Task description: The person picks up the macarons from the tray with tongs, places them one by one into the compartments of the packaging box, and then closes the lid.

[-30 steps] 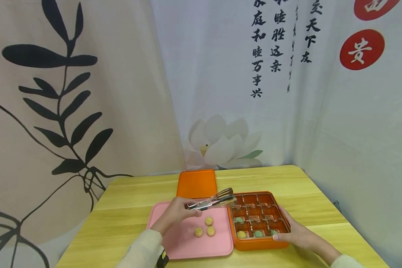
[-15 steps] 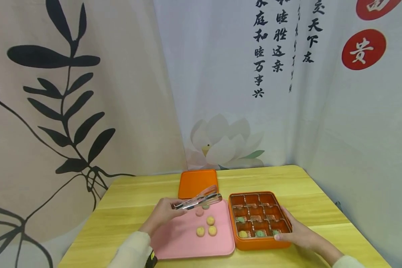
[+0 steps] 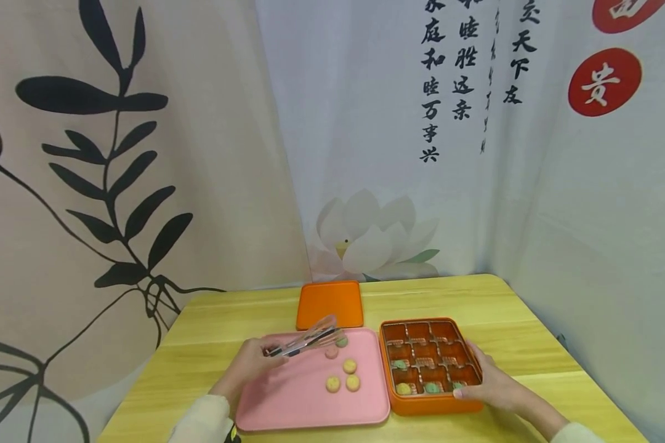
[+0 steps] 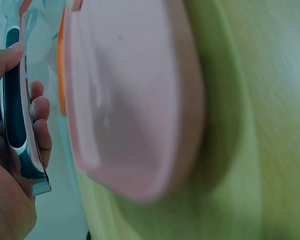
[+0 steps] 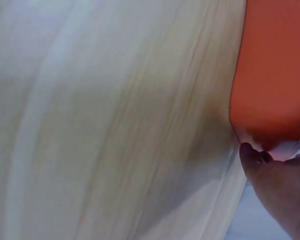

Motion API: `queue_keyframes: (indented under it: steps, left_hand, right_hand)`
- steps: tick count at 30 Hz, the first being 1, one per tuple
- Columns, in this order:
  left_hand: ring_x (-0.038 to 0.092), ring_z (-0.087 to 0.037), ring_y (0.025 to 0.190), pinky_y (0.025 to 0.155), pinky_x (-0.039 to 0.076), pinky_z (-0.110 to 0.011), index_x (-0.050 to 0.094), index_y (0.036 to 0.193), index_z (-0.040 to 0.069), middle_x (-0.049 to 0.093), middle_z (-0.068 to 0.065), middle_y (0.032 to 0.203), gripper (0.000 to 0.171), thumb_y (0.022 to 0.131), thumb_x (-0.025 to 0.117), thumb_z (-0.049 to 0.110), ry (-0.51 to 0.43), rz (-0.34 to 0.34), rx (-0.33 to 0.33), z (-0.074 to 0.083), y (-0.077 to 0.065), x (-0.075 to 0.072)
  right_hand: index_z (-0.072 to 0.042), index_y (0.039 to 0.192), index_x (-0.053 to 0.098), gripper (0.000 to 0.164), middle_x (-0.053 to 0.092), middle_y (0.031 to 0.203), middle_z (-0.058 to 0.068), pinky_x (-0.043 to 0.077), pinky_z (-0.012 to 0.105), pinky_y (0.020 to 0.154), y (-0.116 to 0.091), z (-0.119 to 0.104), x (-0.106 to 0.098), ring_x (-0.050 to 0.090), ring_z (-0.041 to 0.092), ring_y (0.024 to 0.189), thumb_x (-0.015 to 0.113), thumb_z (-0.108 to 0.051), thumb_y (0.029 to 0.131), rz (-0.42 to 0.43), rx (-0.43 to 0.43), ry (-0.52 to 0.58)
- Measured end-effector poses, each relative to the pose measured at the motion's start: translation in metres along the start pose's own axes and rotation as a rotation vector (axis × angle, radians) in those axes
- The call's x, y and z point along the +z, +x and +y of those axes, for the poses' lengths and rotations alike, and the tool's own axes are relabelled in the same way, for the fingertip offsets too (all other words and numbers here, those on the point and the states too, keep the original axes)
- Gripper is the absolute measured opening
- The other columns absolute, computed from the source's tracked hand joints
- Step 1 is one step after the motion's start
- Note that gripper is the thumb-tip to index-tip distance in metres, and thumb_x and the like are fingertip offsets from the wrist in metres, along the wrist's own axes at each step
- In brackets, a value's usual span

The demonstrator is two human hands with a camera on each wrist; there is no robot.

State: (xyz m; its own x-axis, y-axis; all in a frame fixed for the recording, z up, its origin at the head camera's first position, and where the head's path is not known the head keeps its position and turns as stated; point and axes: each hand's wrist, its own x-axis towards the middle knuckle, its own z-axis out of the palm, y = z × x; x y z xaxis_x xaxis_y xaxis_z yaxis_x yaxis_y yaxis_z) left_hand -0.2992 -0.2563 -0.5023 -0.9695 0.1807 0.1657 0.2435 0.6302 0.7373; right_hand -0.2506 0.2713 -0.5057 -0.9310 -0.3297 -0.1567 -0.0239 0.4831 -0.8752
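My left hand (image 3: 253,362) grips a pair of metal tongs (image 3: 305,339) above the pink tray (image 3: 288,406); in the left wrist view the thumb presses the dark handle inlay (image 4: 13,100) and the fingers curl behind it. On the tray lie several small round pastries: yellow ones (image 3: 352,383), a pink one (image 3: 331,352) and a green one (image 3: 341,341) near the tong tips. My right hand (image 3: 490,381) holds the orange box (image 3: 421,406) by its right side, thumb at the front corner. Its clear divided insert holds a yellow pastry (image 3: 403,389) and green ones (image 3: 433,388).
An orange lid (image 3: 329,306) lies behind the tray on the wooden table (image 3: 537,344). The box stands right beside the tray's right edge. A printed curtain (image 3: 238,154) hangs behind the table.
My left hand with the tongs has moved left and lower over the tray, away from the box. The pink and green pastries have come into view. My right hand stays on the box.
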Motion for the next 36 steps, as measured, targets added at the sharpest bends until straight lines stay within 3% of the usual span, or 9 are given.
queue_keyframes:
  steps: [4, 11, 18, 23, 36]
  left_hand:
    - [0.05, -0.012, 0.064, 0.054, 0.043, -0.024, 0.074, 0.088, 0.012, 0.06, 0.002, 0.071, 0.014, 0.078, 0.083, 0.018, -0.013, -0.007, -0.01, -0.01, -0.004, -0.003]
    - [0.05, -0.012, 0.054, 0.046, 0.044, -0.024, 0.074, 0.092, 0.012, 0.06, -0.002, 0.071, 0.017, 0.08, 0.081, 0.021, -0.042, -0.061, -0.07, -0.022, -0.009, -0.007]
    - [0.052, -0.013, 0.058, 0.047, 0.045, -0.024, 0.075, 0.098, 0.011, 0.06, -0.001, 0.075, 0.022, 0.079, 0.083, 0.02, -0.032, -0.094, -0.094, -0.031, -0.012, -0.008]
    - [0.052, -0.015, 0.064, 0.05, 0.045, -0.025, 0.075, 0.097, 0.011, 0.06, -0.001, 0.076, 0.023, 0.077, 0.084, 0.02, -0.007, -0.088, -0.07, -0.034, -0.013, -0.007]
    - [0.051, -0.014, 0.066, 0.054, 0.043, -0.025, 0.076, 0.095, 0.013, 0.064, 0.004, 0.077, 0.024, 0.075, 0.085, 0.023, 0.054, -0.087, 0.0, -0.032, -0.012, -0.001]
  right_hand:
    - [0.0, 0.155, -0.006, 0.116, 0.0, 0.149, 0.041, 0.031, 0.071, 0.097, 0.0, -0.001, 0.0, 0.015, 0.063, 0.134, 0.079, -0.033, 0.083, 0.019, 0.018, -0.071]
    - [0.002, 0.154, -0.004, 0.114, -0.003, 0.15, 0.043, 0.022, 0.077, 0.098, 0.0, 0.001, -0.001, 0.005, 0.066, 0.134, 0.079, -0.033, 0.084, 0.022, 0.025, -0.078]
    - [0.001, 0.154, -0.007, 0.113, 0.005, 0.145, 0.044, 0.031, 0.071, 0.097, 0.0, 0.004, 0.0, 0.021, 0.064, 0.13, 0.078, -0.031, 0.085, 0.02, 0.006, -0.043]
    - [-0.002, 0.155, -0.005, 0.113, 0.004, 0.147, 0.042, 0.027, 0.074, 0.098, -0.002, 0.005, 0.0, 0.018, 0.064, 0.132, 0.078, -0.031, 0.085, 0.025, 0.016, -0.034]
    - [0.0, 0.155, -0.002, 0.111, 0.011, 0.144, 0.043, 0.035, 0.068, 0.097, 0.0, 0.006, -0.001, 0.029, 0.06, 0.128, 0.078, -0.029, 0.085, 0.032, -0.008, -0.064]
